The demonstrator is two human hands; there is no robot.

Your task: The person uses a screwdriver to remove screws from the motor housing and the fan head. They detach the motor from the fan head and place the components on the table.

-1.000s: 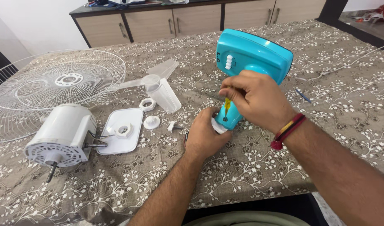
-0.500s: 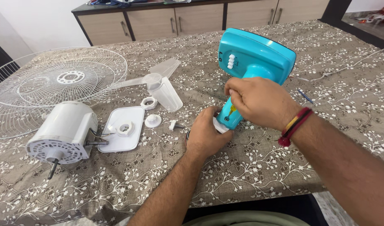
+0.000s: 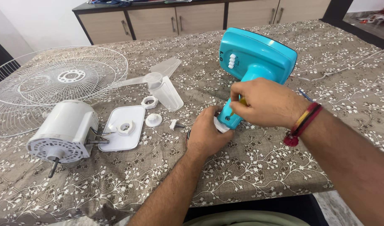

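The table (image 3: 258,167), draped in a brown cloth with a white floral print, carries every part shown. At far left lies the white wire fan guard (image 3: 54,83), flat on the cloth and running off the left edge. Just in front of it rests the white fan motor housing (image 3: 66,132), on its side, its shaft pointing toward me. Right of centre lies the turquoise fan base (image 3: 256,56), tipped so that its broad foot faces away and its neck comes down toward my hands. Between guard and base lies the clear fan blade (image 3: 162,88).

My right hand (image 3: 265,102) is closed in a pinch grip on a small yellow-handled screwdriver (image 3: 238,106), whose tip meets the lower end of the turquoise neck. A red and yellow thread band (image 3: 302,123) circles that wrist. My left hand (image 3: 208,134) is curled around the white collar (image 3: 220,125) at the foot of the neck, steadying it against the cloth.

Beside the motor lies a white rectangular cover plate (image 3: 123,134), with a white ring nut (image 3: 126,127) on it. Near it, on the cloth, sit a second ring nut (image 3: 150,101), a round white cap (image 3: 153,120) and a small white knob (image 3: 174,124). A blue pen-like object (image 3: 304,95) lies just beyond my right wrist.
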